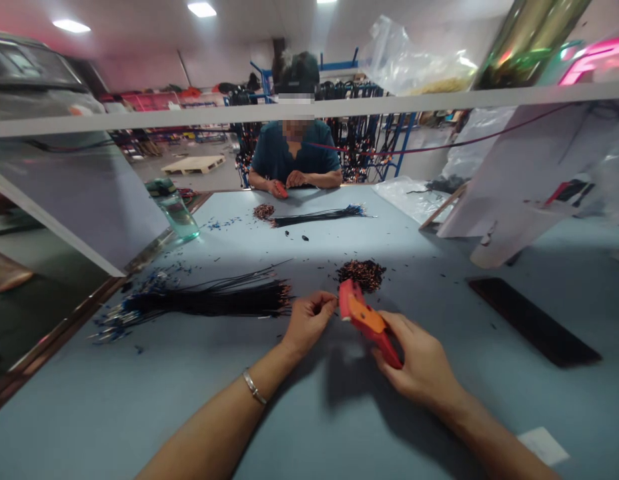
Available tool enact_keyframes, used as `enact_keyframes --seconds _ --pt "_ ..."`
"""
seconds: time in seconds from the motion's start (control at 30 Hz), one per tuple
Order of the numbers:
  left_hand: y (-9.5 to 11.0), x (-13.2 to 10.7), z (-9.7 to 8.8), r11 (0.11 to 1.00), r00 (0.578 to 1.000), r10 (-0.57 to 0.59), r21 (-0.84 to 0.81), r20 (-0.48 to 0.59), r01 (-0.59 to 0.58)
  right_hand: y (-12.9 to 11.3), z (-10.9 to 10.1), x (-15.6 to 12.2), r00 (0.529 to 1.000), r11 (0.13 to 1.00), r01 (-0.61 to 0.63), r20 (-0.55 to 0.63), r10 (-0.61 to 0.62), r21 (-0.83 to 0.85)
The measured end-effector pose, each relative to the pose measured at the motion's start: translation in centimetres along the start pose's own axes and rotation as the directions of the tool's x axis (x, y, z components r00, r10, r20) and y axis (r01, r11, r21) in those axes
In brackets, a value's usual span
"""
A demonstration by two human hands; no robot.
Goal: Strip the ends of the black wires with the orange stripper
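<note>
My right hand grips a red and orange crimping tool, its head pointing up and left. My left hand is closed in a pinch right at the tool's head, holding something too small to make out. To the left lies a bundle of black wires with blue ends at the far left. A pile of small brown terminals sits just beyond the tool.
A person in a dark top sits across the blue table with their own wire bundle and terminal pile. A green glass jar stands left; a dark phone lies right. A shelf crosses overhead.
</note>
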State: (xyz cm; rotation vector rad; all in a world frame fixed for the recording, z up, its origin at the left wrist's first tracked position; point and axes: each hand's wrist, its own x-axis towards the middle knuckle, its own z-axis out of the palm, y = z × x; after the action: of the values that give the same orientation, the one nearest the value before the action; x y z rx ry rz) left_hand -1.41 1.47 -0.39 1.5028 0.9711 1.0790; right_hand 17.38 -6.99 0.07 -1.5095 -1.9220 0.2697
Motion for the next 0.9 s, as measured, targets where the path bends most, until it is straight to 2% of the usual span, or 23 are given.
enact_keyframes --seconds 0.13,0.37,0.73,0.9 --pt "0.32 -0.06 0.33 0.982 0.997 -0.050 -0.176 0.065 0.061 0.20 0.81 -0.11 0.991 0.974 0.131 -0.015 -0.136 -0.184" --pt "0.48 -0.25 0.38 0.966 0.980 -0.051 -0.240 0.193 0.098 0.31 0.76 0.15 0.987 0.961 0.151 -0.018 -0.159 -0.230" --pt "0.82 -0.40 0.28 0.975 0.952 -0.065 -0.185 0.300 0.125 0.48 0.93 0.05 0.985 0.961 0.164 -0.015 -0.172 -0.222" --pt "0.92 -0.40 0.20 0.971 0.946 -0.107 -0.173 0.305 0.165 0.55 1.03 0.10 0.984 0.960 0.168 -0.028 -0.179 -0.225"
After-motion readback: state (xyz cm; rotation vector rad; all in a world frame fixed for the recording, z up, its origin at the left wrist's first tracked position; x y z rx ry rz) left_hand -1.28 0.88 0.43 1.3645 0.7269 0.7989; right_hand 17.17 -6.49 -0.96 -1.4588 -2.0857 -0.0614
